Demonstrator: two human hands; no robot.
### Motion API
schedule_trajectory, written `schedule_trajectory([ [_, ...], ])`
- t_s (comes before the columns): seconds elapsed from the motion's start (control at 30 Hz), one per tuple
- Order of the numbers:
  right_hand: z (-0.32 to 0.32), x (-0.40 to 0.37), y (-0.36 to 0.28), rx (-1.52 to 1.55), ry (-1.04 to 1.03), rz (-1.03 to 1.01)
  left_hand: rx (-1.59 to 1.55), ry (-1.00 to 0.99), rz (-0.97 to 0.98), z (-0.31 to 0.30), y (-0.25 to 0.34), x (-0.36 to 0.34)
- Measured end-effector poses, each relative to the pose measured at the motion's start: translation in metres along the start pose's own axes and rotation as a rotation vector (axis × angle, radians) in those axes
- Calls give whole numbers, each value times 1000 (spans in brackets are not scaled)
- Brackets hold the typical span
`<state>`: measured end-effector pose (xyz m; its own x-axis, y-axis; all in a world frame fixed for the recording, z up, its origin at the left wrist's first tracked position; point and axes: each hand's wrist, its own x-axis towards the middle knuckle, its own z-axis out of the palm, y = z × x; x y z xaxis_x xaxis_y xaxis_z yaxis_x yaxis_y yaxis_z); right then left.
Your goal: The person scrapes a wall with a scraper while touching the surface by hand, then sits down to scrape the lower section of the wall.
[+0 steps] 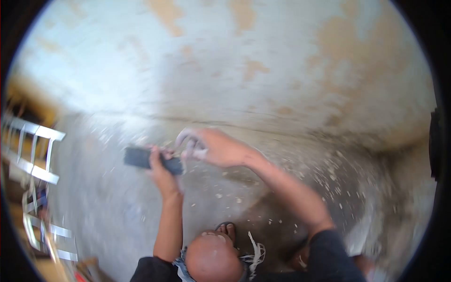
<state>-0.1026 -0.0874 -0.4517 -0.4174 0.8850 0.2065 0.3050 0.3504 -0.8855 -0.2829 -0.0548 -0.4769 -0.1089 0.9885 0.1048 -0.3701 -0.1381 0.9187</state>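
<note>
Head camera looks down at two bare hands in front of a patchy wall (263,70). One dark block (138,156) is in the air, low by the wall and over the floor (117,202). The left hand (161,171) is wrapped around the block's right half and grips it tight. The right hand (213,146) is just beside that end of the block. Its fingers (188,140) are curled and white with dust. I cannot tell if they pinch anything or touch the block. Lots of small pale bits (329,181) lie on the floor, mostly on the right. One silver ladder (35,155) stands far to the left. Below the hands I count one bent knee (213,258) and one foot in a sandal (227,230).
</note>
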Motion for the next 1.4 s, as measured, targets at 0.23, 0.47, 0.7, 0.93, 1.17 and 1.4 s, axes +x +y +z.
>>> schedule_trajectory([
  [0.23,33,-2,-27,680,229,90,604,-246,394,22,121,-19],
  [0.47,-10,-34,-74,1045,-101,-322,753,45,479,121,185,-124],
  [0.7,-104,-143,-101,1107,276,-272,472,-102,419,252,178,-155],
  [0.93,-144,-221,-89,311,667,-321,156,-302,300,298,150,-174],
  [1.17,-140,-276,-85,557,789,-137,-77,-738,30,325,87,-179],
  [1.4,-73,-288,-43,748,850,-18,70,-954,22,295,66,-173],
])
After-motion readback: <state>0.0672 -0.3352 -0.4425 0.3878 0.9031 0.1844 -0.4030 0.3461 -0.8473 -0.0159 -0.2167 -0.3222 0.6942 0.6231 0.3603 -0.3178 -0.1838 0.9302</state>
